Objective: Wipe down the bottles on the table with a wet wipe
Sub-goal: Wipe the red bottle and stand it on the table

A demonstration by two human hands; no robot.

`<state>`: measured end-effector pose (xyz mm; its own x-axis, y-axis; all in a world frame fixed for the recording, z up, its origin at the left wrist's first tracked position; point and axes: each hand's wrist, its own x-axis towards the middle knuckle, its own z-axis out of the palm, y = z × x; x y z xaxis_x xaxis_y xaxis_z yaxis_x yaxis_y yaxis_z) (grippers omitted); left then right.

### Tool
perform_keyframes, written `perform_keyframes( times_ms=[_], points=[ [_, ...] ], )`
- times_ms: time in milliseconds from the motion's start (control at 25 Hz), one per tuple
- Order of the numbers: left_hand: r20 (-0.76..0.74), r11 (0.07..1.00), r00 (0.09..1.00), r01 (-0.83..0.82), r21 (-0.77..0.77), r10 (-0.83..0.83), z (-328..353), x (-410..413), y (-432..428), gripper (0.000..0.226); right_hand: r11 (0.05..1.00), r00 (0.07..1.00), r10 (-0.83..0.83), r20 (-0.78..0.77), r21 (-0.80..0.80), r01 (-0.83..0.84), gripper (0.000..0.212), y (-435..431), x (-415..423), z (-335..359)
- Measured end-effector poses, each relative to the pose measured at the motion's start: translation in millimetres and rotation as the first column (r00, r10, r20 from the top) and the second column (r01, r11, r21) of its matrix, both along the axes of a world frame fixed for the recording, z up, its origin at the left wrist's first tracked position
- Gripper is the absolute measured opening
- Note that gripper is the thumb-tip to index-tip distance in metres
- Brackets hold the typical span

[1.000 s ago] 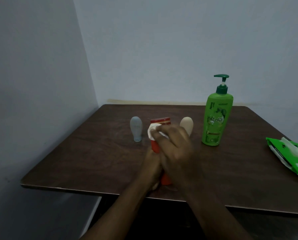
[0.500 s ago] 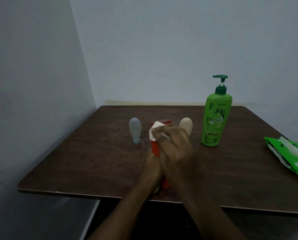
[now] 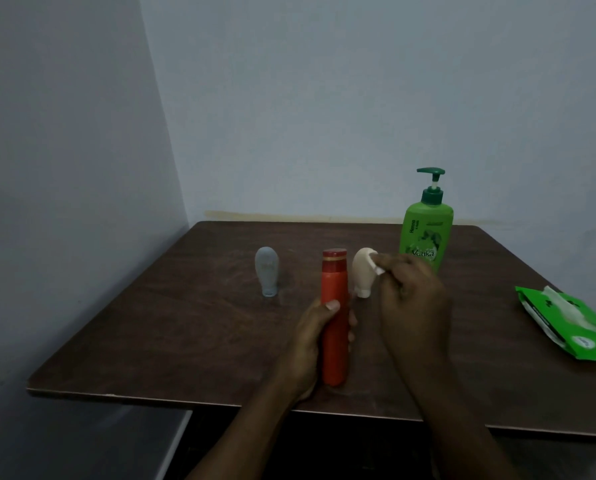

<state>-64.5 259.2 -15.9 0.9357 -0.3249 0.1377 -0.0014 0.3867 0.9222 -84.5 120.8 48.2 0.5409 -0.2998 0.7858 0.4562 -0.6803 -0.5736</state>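
Observation:
My left hand [image 3: 312, 344] grips a tall orange-red bottle [image 3: 334, 306] with a red cap, standing upright near the front of the dark wooden table [image 3: 185, 323]. To its right, my right hand [image 3: 410, 299] pinches a small white wet wipe [image 3: 478, 264] and hovers apart from the bottle. A beige tube bottle [image 3: 361, 271] stands just behind the wipe. A grey tube bottle [image 3: 266, 270] stands to the left, and a green pump bottle [image 3: 428, 226] at the back right.
A green pack of wet wipes [image 3: 566, 323], open with a wipe sticking out, lies at the table's right edge. Walls close in on the left and behind. The table's front edge runs just under my wrists.
My right hand with the wipe has come off the orange-red bottle and moved right, uncovering its cap and body. My left hand keeps its grip on the bottle.

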Motion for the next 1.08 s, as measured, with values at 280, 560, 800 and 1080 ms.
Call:
perform_keyframes(
  times_ms=[280,560,800,1080],
  points=[
    [0.026,0.977,0.992,-0.125,0.171,0.122,13.0,-15.5,-2.6,0.049,0.976,0.998,0.065,0.027,0.208,-0.069,0.032,-22.9,-22.3,-4.9],
    [0.1,0.975,0.983,-0.169,0.144,0.155,13.5,-23.7,-9.9,0.049,0.99,0.971,0.038,0.236,-0.14,-0.005,0.026,3.3,-23.6,-18.7],
    [0.171,0.881,0.951,-0.303,0.364,0.257,13.3,-24.6,-20.0,0.037,0.89,0.968,0.104,0.227,-0.455,0.011,0.025,24.4,-20.4,-26.8],
    [0.421,0.745,0.891,-0.395,0.538,0.168,16.7,-37.0,-26.1,0.032,0.862,0.972,0.052,0.227,-0.503,0.071,0.023,8.8,-25.9,-17.2]
  ],
)
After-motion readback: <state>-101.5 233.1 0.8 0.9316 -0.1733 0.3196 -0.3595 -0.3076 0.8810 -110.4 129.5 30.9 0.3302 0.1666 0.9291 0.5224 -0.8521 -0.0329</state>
